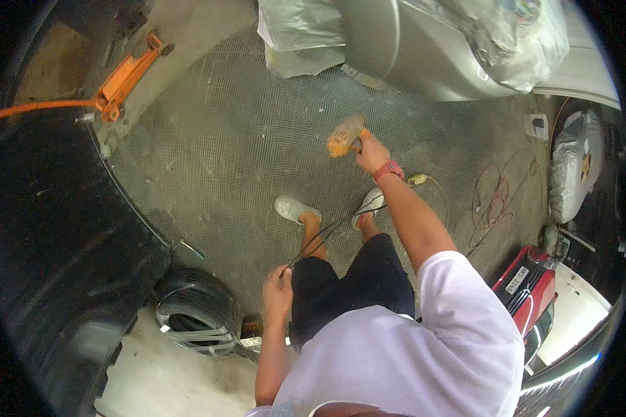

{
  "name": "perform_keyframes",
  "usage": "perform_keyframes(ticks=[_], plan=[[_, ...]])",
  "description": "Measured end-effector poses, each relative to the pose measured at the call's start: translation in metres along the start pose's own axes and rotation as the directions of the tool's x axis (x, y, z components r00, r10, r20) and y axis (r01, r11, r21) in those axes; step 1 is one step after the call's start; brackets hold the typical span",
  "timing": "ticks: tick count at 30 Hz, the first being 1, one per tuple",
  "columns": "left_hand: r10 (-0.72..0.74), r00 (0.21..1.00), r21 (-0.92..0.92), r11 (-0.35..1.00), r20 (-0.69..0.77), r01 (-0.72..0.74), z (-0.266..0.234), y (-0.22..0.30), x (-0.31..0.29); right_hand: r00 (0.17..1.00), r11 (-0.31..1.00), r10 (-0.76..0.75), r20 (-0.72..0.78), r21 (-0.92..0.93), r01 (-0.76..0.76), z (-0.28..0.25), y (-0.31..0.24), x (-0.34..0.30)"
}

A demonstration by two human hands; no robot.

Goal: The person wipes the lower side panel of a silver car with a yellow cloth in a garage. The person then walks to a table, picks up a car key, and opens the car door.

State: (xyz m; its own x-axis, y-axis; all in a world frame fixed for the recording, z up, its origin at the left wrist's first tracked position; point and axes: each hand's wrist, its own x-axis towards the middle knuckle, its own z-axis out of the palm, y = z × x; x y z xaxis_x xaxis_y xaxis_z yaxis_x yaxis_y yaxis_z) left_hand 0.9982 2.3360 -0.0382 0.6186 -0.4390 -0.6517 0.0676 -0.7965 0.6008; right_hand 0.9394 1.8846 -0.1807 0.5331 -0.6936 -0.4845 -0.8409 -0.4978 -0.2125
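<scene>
We are wrapping the right hand (373,154) around the handle of a blurred orange power tool (339,142), which is hanging just ahead of that grip, while the left hand (277,295) is pinching a looped dark cable (335,224) nearer our body. As we are judging it, lifting the tool and gathering the cable are done; contact is lacking, the silver car panel (424,52) standing apart beyond the grip.

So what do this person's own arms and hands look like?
The left hand and right hand are bare, without gloves. A red watch-like band circles the right wrist; none shows on the left. The white right sleeve is short.
</scene>
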Motion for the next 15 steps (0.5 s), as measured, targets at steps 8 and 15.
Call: perform_keyframes(ticks=[8, 15], plan=[[0.156, 0.988, 0.027, 0.987, -0.011, -0.156, 0.004, 0.001, 0.028, 0.817, 0.921, -0.313, -0.485, 0.053, 0.385, -0.226, -0.08, -0.105], [0.107, 0.994, 0.02, 0.994, 0.039, -0.107, 0.008, 0.017, 0.026, 0.714, 0.92, -0.251, -0.654, 0.069, 0.387, -0.223, -0.075, -0.116]])
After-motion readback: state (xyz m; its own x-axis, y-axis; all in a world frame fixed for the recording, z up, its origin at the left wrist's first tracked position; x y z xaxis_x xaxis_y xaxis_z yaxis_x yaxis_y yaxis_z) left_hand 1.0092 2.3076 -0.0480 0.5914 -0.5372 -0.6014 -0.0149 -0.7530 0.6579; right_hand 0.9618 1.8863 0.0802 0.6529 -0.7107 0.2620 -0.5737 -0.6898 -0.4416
